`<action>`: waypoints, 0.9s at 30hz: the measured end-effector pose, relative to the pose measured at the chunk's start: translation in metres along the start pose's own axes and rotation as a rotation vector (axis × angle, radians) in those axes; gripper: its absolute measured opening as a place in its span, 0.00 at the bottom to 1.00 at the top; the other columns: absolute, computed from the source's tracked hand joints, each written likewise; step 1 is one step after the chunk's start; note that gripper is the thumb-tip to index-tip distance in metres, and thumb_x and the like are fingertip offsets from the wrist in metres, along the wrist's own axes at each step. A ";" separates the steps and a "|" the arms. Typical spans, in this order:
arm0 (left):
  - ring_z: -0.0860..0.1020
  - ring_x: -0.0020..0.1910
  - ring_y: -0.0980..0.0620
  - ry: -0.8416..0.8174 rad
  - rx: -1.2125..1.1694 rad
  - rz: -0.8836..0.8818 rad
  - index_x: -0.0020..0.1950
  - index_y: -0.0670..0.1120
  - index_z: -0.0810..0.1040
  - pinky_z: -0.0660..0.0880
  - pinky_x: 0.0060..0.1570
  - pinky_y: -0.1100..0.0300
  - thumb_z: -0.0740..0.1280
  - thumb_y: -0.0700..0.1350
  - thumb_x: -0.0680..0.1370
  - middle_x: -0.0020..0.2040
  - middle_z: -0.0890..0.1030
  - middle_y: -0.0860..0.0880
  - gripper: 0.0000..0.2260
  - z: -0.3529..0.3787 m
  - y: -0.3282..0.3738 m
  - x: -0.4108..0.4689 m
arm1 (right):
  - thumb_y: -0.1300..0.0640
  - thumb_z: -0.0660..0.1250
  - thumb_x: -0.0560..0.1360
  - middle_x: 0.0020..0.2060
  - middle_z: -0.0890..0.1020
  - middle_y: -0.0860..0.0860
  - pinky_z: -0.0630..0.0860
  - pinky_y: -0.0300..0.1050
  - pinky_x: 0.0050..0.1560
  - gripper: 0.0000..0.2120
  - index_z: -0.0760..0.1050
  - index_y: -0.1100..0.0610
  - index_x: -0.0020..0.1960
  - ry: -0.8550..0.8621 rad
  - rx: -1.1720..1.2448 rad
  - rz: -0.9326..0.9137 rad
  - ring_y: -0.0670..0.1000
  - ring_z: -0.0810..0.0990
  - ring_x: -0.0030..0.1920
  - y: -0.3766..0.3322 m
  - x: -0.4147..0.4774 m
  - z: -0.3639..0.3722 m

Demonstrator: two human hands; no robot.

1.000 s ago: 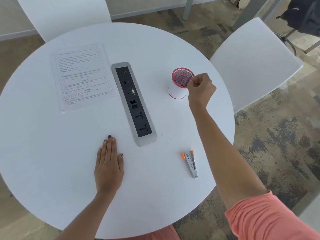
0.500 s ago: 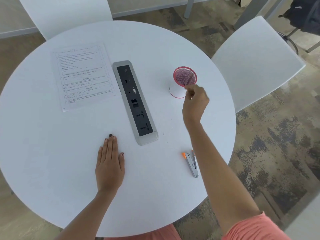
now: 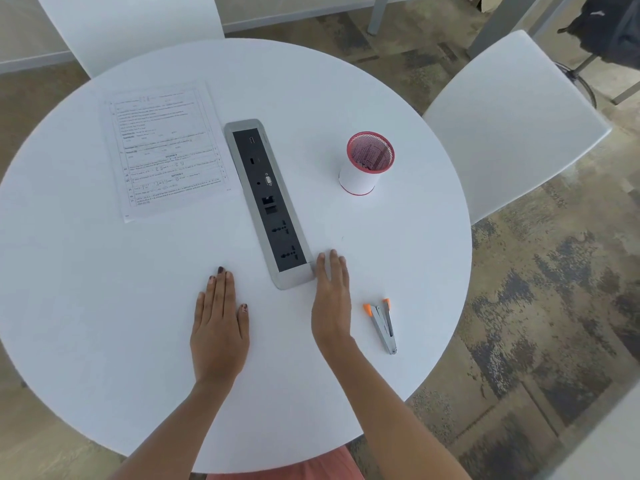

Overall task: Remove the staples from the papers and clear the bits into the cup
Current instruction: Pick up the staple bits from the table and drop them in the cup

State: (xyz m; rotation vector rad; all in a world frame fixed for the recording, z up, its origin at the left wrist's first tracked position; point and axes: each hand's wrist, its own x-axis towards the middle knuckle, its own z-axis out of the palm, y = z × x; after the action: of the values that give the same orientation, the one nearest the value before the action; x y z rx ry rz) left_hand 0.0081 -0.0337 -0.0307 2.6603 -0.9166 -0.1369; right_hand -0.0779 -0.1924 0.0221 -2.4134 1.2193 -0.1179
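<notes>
In the head view, a round white counter (image 3: pixel 398 98) is seen from above, with a grey socket strip (image 3: pixel 268 202) set diagonally near its middle. The left hand (image 3: pixel 220 327) is laid flat just left of the strip's near end, its grip released and nothing held. The right hand (image 3: pixel 330 303) is laid flat on the other side, fingers extended and empty, its fingertips (image 3: pixel 320 259) just beside the strip's near corner. The papers (image 3: pixel 166 150) are spread flat to the strip's left, well apart from both hands. The red-rimmed mesh cup (image 3: pixel 367 164) is stood upright to the strip's right, with bare counter all around it. The orange-tipped staple remover (image 3: pixel 382 323) is placed right of the strip's near end, near the counter's edge. A wide bare stretch is left between the strip's near end and the counter's front edge.
</notes>
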 end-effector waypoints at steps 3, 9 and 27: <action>0.58 0.79 0.48 -0.002 -0.002 -0.001 0.80 0.39 0.55 0.55 0.78 0.51 0.49 0.48 0.83 0.80 0.59 0.45 0.26 0.000 0.000 0.000 | 0.82 0.65 0.61 0.69 0.71 0.57 0.80 0.47 0.55 0.39 0.67 0.64 0.71 -0.040 -0.108 -0.088 0.59 0.70 0.70 0.000 0.005 0.002; 0.58 0.79 0.48 -0.006 -0.002 0.003 0.80 0.39 0.55 0.55 0.77 0.51 0.48 0.48 0.83 0.80 0.59 0.45 0.26 0.000 0.000 0.000 | 0.76 0.72 0.41 0.39 0.82 0.55 0.74 0.36 0.25 0.30 0.81 0.64 0.44 -0.037 -0.306 -0.092 0.53 0.81 0.37 -0.001 0.008 -0.011; 0.58 0.79 0.48 -0.001 -0.010 0.003 0.79 0.39 0.56 0.55 0.78 0.50 0.48 0.48 0.83 0.80 0.59 0.45 0.26 0.000 0.000 0.001 | 0.76 0.58 0.67 0.39 0.81 0.58 0.65 0.46 0.35 0.14 0.77 0.63 0.42 -0.037 0.055 0.091 0.58 0.77 0.38 0.019 0.038 -0.026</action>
State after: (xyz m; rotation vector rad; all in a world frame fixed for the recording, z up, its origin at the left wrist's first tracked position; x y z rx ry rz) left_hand 0.0090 -0.0341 -0.0307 2.6495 -0.9183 -0.1424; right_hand -0.0762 -0.2406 0.0330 -2.2993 1.2894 -0.0775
